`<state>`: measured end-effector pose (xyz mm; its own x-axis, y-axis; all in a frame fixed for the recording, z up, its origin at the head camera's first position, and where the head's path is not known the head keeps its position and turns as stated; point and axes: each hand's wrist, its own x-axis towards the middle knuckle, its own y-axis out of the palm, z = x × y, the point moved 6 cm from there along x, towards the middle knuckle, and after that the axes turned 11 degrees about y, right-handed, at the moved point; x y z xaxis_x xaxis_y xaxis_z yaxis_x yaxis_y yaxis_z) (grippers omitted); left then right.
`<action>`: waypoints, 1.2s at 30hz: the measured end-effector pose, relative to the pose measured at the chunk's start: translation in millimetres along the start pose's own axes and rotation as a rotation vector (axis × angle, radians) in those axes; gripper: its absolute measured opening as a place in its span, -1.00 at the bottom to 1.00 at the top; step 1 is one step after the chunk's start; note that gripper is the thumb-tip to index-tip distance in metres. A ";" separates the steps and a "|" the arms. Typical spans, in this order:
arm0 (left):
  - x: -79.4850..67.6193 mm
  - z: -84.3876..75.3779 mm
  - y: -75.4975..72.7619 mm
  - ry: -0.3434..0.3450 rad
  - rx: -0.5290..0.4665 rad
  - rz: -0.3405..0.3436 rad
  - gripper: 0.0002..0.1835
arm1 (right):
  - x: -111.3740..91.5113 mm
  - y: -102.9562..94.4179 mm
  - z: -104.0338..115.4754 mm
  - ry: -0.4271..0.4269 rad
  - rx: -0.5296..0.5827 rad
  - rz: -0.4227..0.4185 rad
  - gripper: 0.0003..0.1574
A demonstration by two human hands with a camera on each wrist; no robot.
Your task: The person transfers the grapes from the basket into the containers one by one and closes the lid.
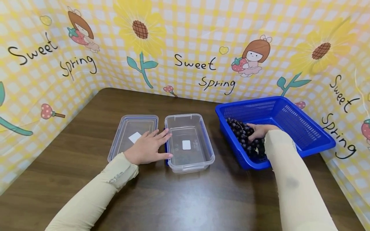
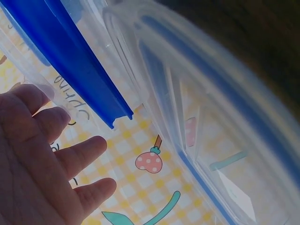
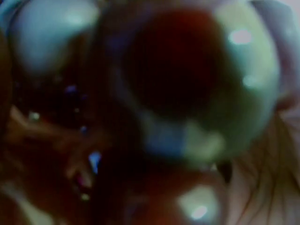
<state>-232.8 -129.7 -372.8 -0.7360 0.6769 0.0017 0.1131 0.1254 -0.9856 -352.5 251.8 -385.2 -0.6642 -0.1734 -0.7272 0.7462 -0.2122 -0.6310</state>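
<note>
A clear rectangular plastic container point(image 1: 190, 138) stands uncovered in the middle of the table. My left hand point(image 1: 150, 147) spreads its fingers over the container's left rim, the fingertips touching it, with the thumb near the front corner. In the left wrist view, the left hand point(image 2: 47, 159) appears beside a blue clasp point(image 2: 79, 70). To the right, my right hand point(image 1: 258, 131) reaches into a bunch of dark grapes point(image 1: 241, 130) inside the blue basket point(image 1: 316, 141) and grips it, thumb uppermost; its other fingers are mostly hidden. Blurred grapes point(image 3: 187, 84) fill the right wrist view.
The container's clear lid point(image 1: 124, 134), edged in blue, lies flat to its left, partly under the left hand. A checked cloth point(image 1: 190, 35) with printed flowers hangs behind and beside the brown wooden table point(image 1: 162, 199).
</note>
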 end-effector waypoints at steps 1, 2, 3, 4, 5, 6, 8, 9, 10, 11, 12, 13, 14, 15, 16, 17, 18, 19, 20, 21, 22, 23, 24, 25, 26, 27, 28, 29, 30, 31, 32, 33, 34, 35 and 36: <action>0.4 -0.2 0.1 -0.001 -0.001 0.001 -0.10 | -1.6 -0.3 -0.7 0.001 -0.002 -0.002 0.20; 0.7 -0.2 0.1 -0.002 0.000 0.001 -0.10 | -2.9 -0.7 -1.3 0.001 -0.001 -0.004 0.19; 0.9 -0.2 -0.1 -0.003 -0.001 0.001 -0.10 | -3.9 -1.1 -2.0 0.003 0.003 -0.005 0.19; 1.0 -0.1 -0.1 -0.002 0.001 0.000 -0.10 | -4.8 -1.6 -2.6 0.005 0.002 -0.009 0.19; 1.0 -0.1 -0.4 -0.003 0.003 -0.001 -0.11 | -5.8 -2.1 -2.8 0.005 -0.001 -0.014 0.18; 1.0 -0.1 -0.6 -0.002 0.006 -0.002 -0.11 | -6.5 -2.5 -3.1 0.004 0.001 -0.016 0.16; 1.7 0.2 0.2 -0.001 0.006 -0.002 -0.11 | -7.4 -4.2 -3.7 0.002 -0.012 -0.033 0.13; 1.9 0.2 0.4 0.001 0.005 -0.003 -0.11 | -7.9 -5.2 -4.0 0.002 -0.013 -0.043 0.12; 2.1 0.2 0.8 0.003 0.005 -0.004 -0.11 | -8.6 -6.3 -4.3 0.002 -0.021 -0.057 0.11; 2.2 0.3 1.1 0.005 0.003 -0.004 -0.11 | -9.3 -7.3 -4.6 0.004 -0.026 -0.068 0.10; 2.4 0.3 1.6 0.007 0.002 -0.006 -0.11 | -9.9 -8.5 -5.2 0.007 -0.031 -0.079 0.09; 2.4 0.6 1.9 0.009 0.001 -0.007 -0.11 | -11.0 -9.8 -5.5 0.008 -0.041 -0.093 0.08; 2.1 0.9 1.9 0.008 0.000 -0.008 -0.11 | -12.4 -11.3 -5.4 0.008 -0.045 -0.107 0.08; 1.8 0.9 1.6 0.008 -0.001 -0.010 -0.11 | -13.8 -12.6 -5.4 0.005 -0.047 -0.116 0.07; 1.4 0.9 1.4 0.008 -0.001 -0.009 -0.11 | -15.6 -14.0 -5.1 0.002 -0.055 -0.128 0.06; 1.1 0.9 1.3 0.008 0.000 -0.009 -0.10 | -17.5 -15.2 -4.9 0.005 -0.049 -0.133 0.04; 0.8 0.9 0.9 0.010 0.002 -0.011 -0.10 | -19.6 -16.6 -4.5 0.006 -0.046 -0.141 0.03; 0.5 0.9 0.8 0.009 0.001 -0.010 -0.10 | -21.5 -17.9 -4.1 0.005 -0.044 -0.151 0.02; 0.4 0.8 0.5 0.009 0.002 -0.008 -0.10 | -23.4 -19.2 -3.7 0.005 -0.038 -0.158 0.01; 0.3 0.7 0.2 0.011 0.003 -0.011 -0.10 | -25.2 -20.1 -3.4 0.006 -0.031 -0.163 0.00; 0.1 0.7 0.4 0.012 0.004 -0.013 -0.10 | -26.7 -20.7 -3.3 0.008 -0.023 -0.165 0.00; 0.1 0.7 0.7 0.015 0.006 -0.016 -0.10 | -28.1 -21.1 -3.0 0.010 -0.013 -0.167 0.00; 0.1 0.7 0.8 0.013 0.006 -0.016 -0.10 | -29.2 -21.7 -2.5 0.003 -0.017 -0.175 0.01; 0.5 0.7 0.8 0.013 0.006 -0.015 -0.11 | -30.1 -22.2 -2.6 -0.002 -0.018 -0.182 0.01; 0.9 0.5 0.5 0.015 0.009 -0.016 -0.11 | -30.9 -22.8 -2.7 -0.007 -0.018 -0.190 0.01; 1.1 0.3 0.3 0.016 0.006 -0.016 -0.11 | -31.6 -23.5 -2.8 -0.012 -0.024 -0.201 0.00; 1.3 0.0 0.3 0.017 0.006 -0.014 -0.11 | -32.5 -24.4 -2.7 -0.018 -0.023 -0.212 0.01; 1.4 -0.4 0.2 0.019 0.005 -0.014 -0.11 | -34.0 -25.4 -2.1 -0.025 -0.026 -0.224 0.01; 1.4 -0.6 0.1 0.018 0.001 -0.014 -0.11 | -35.0 -26.4 -1.8 -0.033 -0.019 -0.233 0.01; 1.3 -0.9 -0.1 0.020 -0.001 -0.016 -0.11 | -36.1 -27.4 -1.2 -0.040 -0.005 -0.237 0.01; 1.0 -1.1 -0.4 0.020 -0.001 -0.016 -0.12 | -37.7 -28.4 0.0 -0.048 0.015 -0.237 0.01; 0.9 -0.9 -0.3 0.018 -0.004 -0.016 -0.12 | -40.0 -29.3 1.5 -0.060 0.033 -0.236 0.01; 1.0 0.2 0.8 0.019 -0.004 -0.020 -0.11 | -42.4 -30.3 2.8 -0.064 0.059 -0.228 0.01; 1.1 0.4 0.7 0.018 -0.005 -0.021 -0.12 | -45.1 -31.0 4.2 -0.066 0.080 -0.217 0.01; 1.3 0.7 0.9 0.017 -0.004 -0.022 -0.11 | -47.5 -31.6 5.1 -0.066 0.106 -0.204 0.01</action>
<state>-234.1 -129.2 -373.8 -0.7272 0.6860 0.0260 0.1001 0.1433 -0.9846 -344.8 261.8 -329.3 -0.8049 -0.1783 -0.5660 0.5896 -0.3482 -0.7288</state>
